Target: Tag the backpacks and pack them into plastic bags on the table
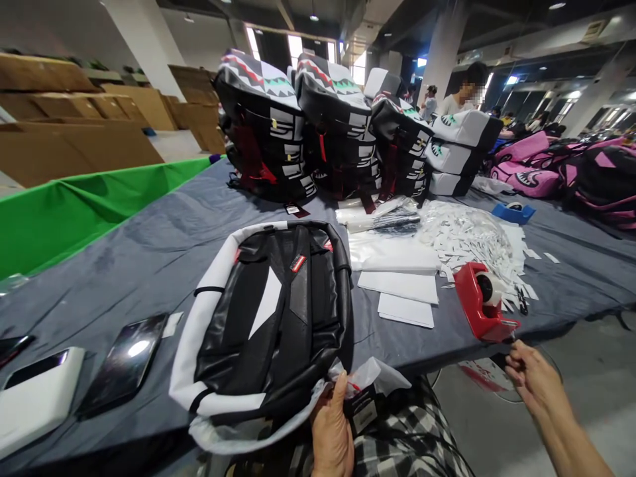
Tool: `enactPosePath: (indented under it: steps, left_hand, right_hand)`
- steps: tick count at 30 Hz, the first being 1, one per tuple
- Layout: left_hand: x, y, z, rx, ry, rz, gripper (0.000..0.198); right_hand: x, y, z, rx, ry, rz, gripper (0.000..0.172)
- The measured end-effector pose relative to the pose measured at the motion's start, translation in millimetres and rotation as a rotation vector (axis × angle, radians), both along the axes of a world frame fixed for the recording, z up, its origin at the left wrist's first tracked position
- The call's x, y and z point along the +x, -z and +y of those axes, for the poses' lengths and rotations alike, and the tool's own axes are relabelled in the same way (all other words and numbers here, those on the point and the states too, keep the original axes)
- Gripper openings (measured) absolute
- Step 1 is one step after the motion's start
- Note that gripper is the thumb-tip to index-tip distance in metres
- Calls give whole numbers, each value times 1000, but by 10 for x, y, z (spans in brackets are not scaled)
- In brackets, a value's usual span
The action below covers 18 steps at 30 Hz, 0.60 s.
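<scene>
A black and white backpack [278,311] lies on the table with its straps facing up. A clear plastic bag [258,445] runs round its near edge. My left hand [332,427] is closed on the gathered edge of that bag, thumb on top, beside a dark hang tag [365,412]. Off the table's front edge, my right hand [534,374] pinches what looks like the end of clear tape, close to the cutter of a red tape dispenser [479,305]. The tape itself barely shows between the fingertips.
Stacked backpacks [263,126] stand at the back, with pink bags [536,165] far right. White cards [405,308], a heap of paper slips [472,238] and a blue dispenser [514,212] lie right. A phone [124,364] and white power bank [42,401] lie left.
</scene>
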<state>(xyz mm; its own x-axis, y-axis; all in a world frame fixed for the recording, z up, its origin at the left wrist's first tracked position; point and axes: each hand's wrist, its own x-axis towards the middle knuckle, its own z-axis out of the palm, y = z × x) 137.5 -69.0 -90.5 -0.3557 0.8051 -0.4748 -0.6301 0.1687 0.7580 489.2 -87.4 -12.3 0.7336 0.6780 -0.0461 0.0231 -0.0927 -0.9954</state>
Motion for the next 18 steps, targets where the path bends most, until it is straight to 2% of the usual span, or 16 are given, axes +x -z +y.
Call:
enactPosePath:
  steps: [2, 4, 6, 7, 9, 11, 14, 18]
  left_hand:
    - [4, -11, -2, -14, 6, -18, 45]
    - [21, -62, -24, -20, 5, -42, 48]
    - [53, -138, -56, -10, -1, -67, 52]
    - [71, -177, -66, 3, -2, -79, 54]
    - [101, -244, -61, 49, 5, -103, 57]
    - [115, -295, -34, 127, -12, -107, 58]
    - [118, -361, -5, 264, -38, -120, 57]
    - [120, -405, -12, 307, -48, -172, 61]
  right_hand:
    - [-303, 127, 48, 10, -105, 128, 63]
    - [-725, 190, 133, -20, -261, 253, 62]
    - [-1222, 150, 203, -81, -547, 355, 58]
    - [-1462, 90, 233, -113, -737, 358, 56]
    - [-1862, -71, 315, -129, -1131, 185, 53]
    - [-2133, -210, 463, -67, -1406, -119, 50]
    - [-2348, -245, 750, 15, -1554, -476, 50]
    - [-2389, -100, 964, 47, -1464, -800, 52]
